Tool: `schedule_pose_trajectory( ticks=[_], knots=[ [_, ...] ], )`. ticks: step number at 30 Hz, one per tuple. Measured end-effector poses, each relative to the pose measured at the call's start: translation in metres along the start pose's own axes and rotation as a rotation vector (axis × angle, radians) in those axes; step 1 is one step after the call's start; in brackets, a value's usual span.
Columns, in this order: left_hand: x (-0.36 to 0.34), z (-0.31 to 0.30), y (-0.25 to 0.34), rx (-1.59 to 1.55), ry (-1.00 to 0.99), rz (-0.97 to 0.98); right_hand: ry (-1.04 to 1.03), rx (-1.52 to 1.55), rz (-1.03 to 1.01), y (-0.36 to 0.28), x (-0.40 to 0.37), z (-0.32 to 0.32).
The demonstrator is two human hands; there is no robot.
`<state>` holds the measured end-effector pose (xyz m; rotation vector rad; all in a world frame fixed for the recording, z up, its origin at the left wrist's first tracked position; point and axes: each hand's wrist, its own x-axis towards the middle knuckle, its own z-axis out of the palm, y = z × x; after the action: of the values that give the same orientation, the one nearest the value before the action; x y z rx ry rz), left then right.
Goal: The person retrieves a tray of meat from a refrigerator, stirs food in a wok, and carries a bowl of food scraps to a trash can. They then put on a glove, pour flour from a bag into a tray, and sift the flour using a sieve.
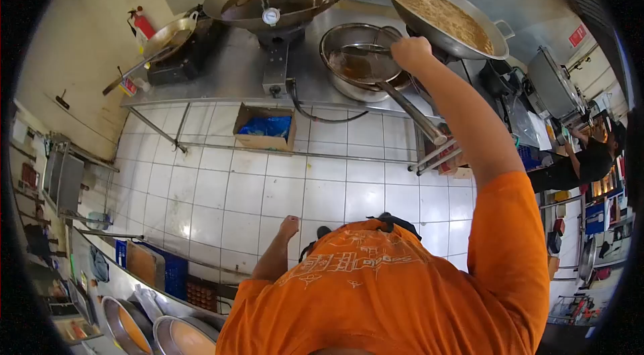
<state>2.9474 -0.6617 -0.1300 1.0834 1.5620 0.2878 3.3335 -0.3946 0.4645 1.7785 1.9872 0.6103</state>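
Observation:
My right hand (pixel 410 53) is stretched out to the steel cooking counter (pixel 235 73), closed on the dark handle of a ladle (pixel 365 50) that lies across a round steel bowl (pixel 355 70). Just above the hand sits a tilted wok (pixel 446 16) full of brown food, its rim close to my knuckles. A long metal handle (pixel 412 113) juts from under the bowl toward me. At my side my left hand (pixel 290 226) hangs over the white tiled floor, fingers curled, holding nothing. My orange shirt fills the bottom of the view.
A big wok of oil with a dial gauge (pixel 272 16) stands at the back, with a smaller wok (pixel 168 36) and a fire extinguisher (pixel 141 23) to its left. A cardboard box (pixel 265 127) lies under the counter. Another person (pixel 590 160) works at right. Pans of orange sauce (pixel 127 328) sit at lower left.

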Motion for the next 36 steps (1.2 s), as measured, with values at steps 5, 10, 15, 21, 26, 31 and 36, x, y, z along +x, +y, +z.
schedule_pose_trajectory(
  ticks=[5, 10, 15, 21, 26, 31, 36],
  knots=[
    [-0.042, -0.009, 0.057, -0.177, 0.072, 0.161, 0.132, 0.006, 0.072, 0.056, -0.061, -0.031],
    [-0.089, 0.002, -0.016, -0.397, -0.046, -0.146, 0.245, 0.047, 0.289, 0.115, -0.15, -0.074],
    [-0.129, 0.027, -0.083, 0.193, -0.19, -0.032, 0.221, 0.027, 0.405, 0.206, -0.178, -0.083],
    [-0.108, 0.053, -0.051, 0.45, -0.156, 0.112, 0.4, -0.061, 0.038, 0.35, -0.189, -0.048],
    [-0.035, 0.121, 0.035, 0.706, -0.005, 0.657, 0.216, -0.106, -0.014, 0.39, -0.189, -0.064],
    [0.018, 0.217, 0.205, -0.004, -0.114, 0.153, -0.002, -0.119, -0.046, 0.405, -0.161, -0.037],
    [-0.026, 0.286, 0.346, -0.11, -0.269, 0.429, -0.025, -0.096, 0.051, 0.388, -0.132, 0.067]
  ],
)
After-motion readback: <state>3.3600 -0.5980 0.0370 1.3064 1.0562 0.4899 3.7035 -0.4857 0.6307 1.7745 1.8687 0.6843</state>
